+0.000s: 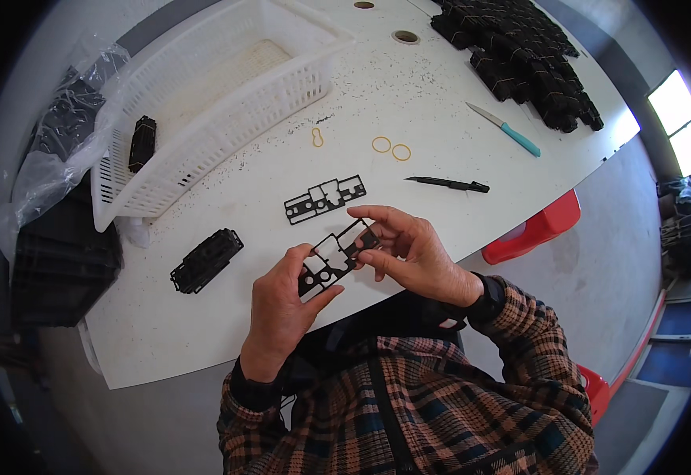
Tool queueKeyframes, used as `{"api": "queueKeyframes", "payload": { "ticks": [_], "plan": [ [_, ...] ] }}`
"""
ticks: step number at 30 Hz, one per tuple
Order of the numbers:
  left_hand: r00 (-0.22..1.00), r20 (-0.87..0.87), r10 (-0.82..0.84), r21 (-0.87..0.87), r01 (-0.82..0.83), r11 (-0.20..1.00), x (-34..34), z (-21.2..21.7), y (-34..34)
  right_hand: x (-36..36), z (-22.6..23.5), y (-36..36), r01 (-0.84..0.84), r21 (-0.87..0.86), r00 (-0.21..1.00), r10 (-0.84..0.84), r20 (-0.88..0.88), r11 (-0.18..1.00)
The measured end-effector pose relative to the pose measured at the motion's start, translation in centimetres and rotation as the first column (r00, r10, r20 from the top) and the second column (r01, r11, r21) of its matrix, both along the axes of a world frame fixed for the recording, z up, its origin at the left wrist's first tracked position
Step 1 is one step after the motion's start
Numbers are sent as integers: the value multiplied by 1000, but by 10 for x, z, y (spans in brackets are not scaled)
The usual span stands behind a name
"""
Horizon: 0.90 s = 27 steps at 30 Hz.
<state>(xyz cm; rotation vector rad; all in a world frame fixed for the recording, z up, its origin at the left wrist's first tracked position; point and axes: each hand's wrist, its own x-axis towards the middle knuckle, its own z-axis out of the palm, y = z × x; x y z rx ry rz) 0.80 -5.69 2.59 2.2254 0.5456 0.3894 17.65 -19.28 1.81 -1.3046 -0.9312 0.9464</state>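
**Both hands on one black frame, near table edge**

Left hand (282, 305) and right hand (413, 253) each pinch an end of a flat black plastic frame (336, 257), held above the white table (440, 103). A second matching frame (325, 199) lies flat just beyond it. A banded black stack (206, 260) sits left of the held frame; white basket (227, 87) farther beyond, three rubber bands (381, 144) past the second frame.
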Motion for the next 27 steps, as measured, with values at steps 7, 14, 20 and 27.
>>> {"api": "queueKeyframes", "payload": {
  "ticks": [7, 14, 20, 27],
  "plan": [
    [999, 41, 34, 11, -35, 999, -1, -2, -1, -1, -4, 1, 20, 12, 990, -18, -138, 1000],
    [999, 50, 20, 27, -22, 999, 2, -9, -2, 0, -11, -2, 56, -4, 988, -56, -143, 998],
    [999, 33, 20, 30, -21, 999, 0, -10, -2, 7, -21, -12, 164, 16, 980, -161, -119, 986],
    [996, -73, 40, 57, -36, 998, 4, -8, 1, 14, -33, -18, 257, 32, 954, -248, -167, 966]
  ]
}}
